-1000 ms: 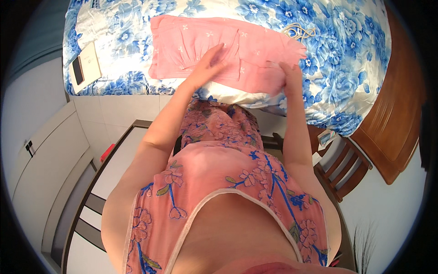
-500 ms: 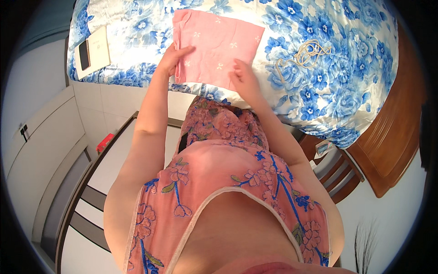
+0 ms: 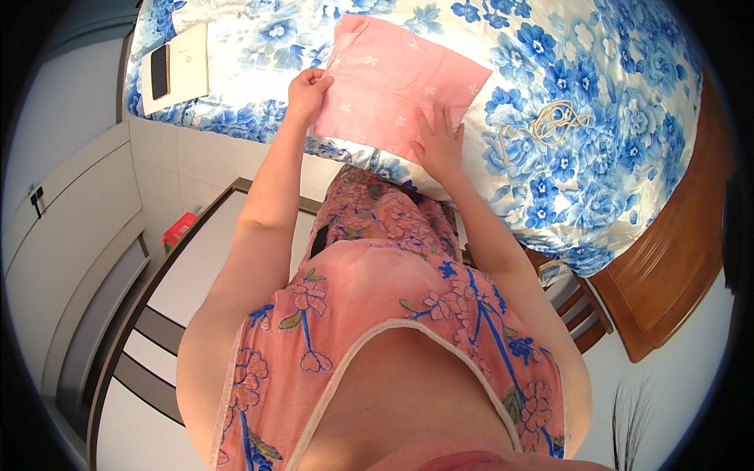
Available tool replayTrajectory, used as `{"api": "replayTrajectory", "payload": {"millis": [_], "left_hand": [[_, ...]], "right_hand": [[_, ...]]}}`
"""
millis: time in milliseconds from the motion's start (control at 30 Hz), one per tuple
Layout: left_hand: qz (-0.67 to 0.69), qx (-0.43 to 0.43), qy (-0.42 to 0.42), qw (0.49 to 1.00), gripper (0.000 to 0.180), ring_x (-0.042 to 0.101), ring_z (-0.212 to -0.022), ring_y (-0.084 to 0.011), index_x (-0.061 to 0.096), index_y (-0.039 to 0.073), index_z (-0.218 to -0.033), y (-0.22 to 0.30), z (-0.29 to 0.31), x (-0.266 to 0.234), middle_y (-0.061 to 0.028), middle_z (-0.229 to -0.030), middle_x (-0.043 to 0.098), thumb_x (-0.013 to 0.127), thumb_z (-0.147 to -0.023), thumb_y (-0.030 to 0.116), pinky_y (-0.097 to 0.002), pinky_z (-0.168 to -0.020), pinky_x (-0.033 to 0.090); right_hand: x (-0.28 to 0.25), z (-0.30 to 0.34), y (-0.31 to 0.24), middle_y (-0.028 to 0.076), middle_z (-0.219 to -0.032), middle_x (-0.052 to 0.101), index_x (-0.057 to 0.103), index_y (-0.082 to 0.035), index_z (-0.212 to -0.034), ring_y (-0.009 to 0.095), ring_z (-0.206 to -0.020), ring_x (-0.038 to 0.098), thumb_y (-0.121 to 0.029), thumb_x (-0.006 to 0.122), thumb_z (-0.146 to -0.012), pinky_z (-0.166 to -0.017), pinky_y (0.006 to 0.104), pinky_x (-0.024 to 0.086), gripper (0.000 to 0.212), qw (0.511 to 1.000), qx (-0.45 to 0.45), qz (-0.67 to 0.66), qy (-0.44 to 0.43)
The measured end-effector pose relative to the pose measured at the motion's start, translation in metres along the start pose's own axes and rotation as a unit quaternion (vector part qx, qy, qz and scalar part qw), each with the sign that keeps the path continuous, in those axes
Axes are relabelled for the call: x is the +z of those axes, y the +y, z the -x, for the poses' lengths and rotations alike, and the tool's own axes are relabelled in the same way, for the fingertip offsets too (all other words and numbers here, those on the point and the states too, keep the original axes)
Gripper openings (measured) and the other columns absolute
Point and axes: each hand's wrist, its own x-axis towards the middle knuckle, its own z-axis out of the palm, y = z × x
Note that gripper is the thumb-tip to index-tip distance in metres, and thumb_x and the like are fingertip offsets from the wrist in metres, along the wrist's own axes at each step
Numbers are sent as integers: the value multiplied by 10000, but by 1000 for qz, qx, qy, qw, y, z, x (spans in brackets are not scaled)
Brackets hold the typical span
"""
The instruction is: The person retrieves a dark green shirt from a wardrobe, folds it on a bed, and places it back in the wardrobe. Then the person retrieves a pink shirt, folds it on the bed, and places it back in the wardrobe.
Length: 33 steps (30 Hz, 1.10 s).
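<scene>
A pink folded cloth (image 3: 393, 82) with small white bow-shaped motifs lies on the blue-flowered bedspread (image 3: 565, 141), close to the bed's near edge. At its left edge my left hand (image 3: 306, 96) is closed, pinching the fabric between thumb and curled fingers. My right hand (image 3: 441, 149) rests on the lower right part of the cloth, its fingers spread and stretched out, holding nothing. The cloth looks mostly flat, with slight creases along its left side.
A dark phone (image 3: 160, 72) sits on a flat white case or book (image 3: 188, 63) at the far left of the bed. To the right lies a coiled pale cord (image 3: 554, 122). A brown wooden bed panel (image 3: 656, 290) borders the right side. A red box (image 3: 179, 229) stands lower left.
My left thumb, flat on the cloth before, now pinches its left edge with curled fingers. My right hand has settled onto the cloth with fingers spread. The whole view has shifted slightly.
</scene>
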Motion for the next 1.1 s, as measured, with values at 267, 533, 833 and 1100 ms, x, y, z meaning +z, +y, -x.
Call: {"api": "replayTrajectory", "payload": {"millis": [267, 533, 833, 1100], "left_hand": [[-188, 115, 46, 974, 476, 631, -776, -161, 609, -61, -1213, 6, -2, 4, -74, -990, 679, 801, -860, 194, -278, -766, 526], [-43, -151, -103, 982, 706, 662, -1098, -277, 515, -94, -1343, 37, -1, 33, -219, -1255, 631, 718, -927, 439, -399, -903, 561], [-50, -151, -162, 974, 897, 503, -1336, -297, 470, -125, -1408, 57, 35, 52, -258, -1407, 546, 610, -935, 624, -395, -1119, 376], [156, -237, -198, 938, 879, 626, -1195, -298, 444, -92, -1429, 56, 50, 49, -222, -1362, 585, 554, -962, 645, -409, -970, 541]], "right_hand": [[-15, -14, -28, 171, -1336, 535, 601, -77, -1296, 366, -1251, 509, -237, 677, -888, -984, 577, 422, 445, 993, -7, -63, 104], [-36, -88, -94, 142, -1017, 652, 640, -3, -1157, 272, -880, 660, -286, 722, -901, -777, 381, 531, 390, 961, 33, -264, 80], [-35, -112, -92, 132, -874, 696, 652, 34, -1012, 222, -804, 674, -268, 673, -910, -740, 345, 531, 319, 886, 176, -430, -1], [-51, -95, -91, 118, -993, 689, 648, 23, -1048, 201, -868, 679, -282, 688, -932, -765, 303, 545, 329, 818, 217, -530, -48]]}}
